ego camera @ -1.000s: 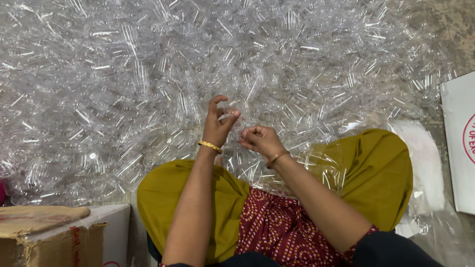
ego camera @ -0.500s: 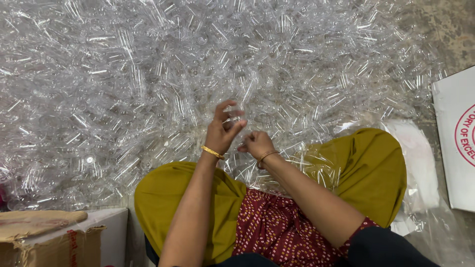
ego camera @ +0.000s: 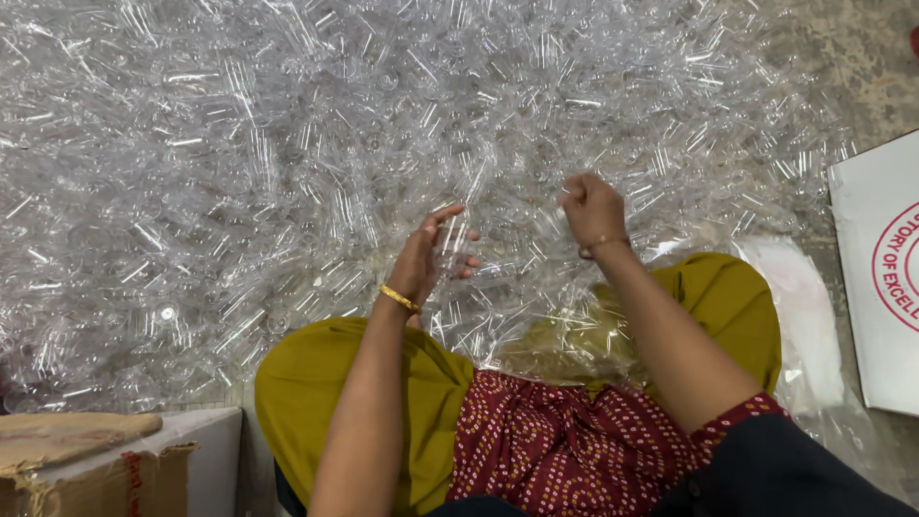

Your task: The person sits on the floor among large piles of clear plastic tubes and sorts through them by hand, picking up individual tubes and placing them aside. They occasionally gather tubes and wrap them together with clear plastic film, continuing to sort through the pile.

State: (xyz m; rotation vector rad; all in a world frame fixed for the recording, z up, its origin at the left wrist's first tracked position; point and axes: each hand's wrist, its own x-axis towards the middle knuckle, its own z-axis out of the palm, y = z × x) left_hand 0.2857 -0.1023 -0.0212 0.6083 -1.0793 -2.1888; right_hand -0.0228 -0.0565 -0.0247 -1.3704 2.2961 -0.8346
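1. Head view looks down on a wide heap of clear plastic tubes (ego camera: 316, 163) spread over the floor (ego camera: 862, 67); the heap fills most of the frame and reaches right up to the person's knees.
2. Left hand (ego camera: 429, 260) is raised at the near edge of the heap, palm turned inward; its fingers (ego camera: 448, 213) are loosely spread and curled around a clear tube (ego camera: 458, 241), which stands nearly upright between thumb and fingertips; a gold bangle (ego camera: 399, 298) sits on the wrist.
3. Right hand (ego camera: 593, 208) hovers just above the heap, a little apart from the left; its fingers are pressed together in a loose fist; whether they pinch a tube cannot be told; a thin bracelet (ego camera: 601, 245) circles that wrist.
4. Mustard-yellow trousers (ego camera: 325, 402) cover both knees, and a dark red patterned cloth (ego camera: 565, 440) lies across the lap; a clear plastic sheet (ego camera: 536, 335) drapes over the right knee.
5. Cardboard box (ego camera: 86, 469) sits at lower left; a white board with a red round mark (ego camera: 881, 278) lies at the right edge.
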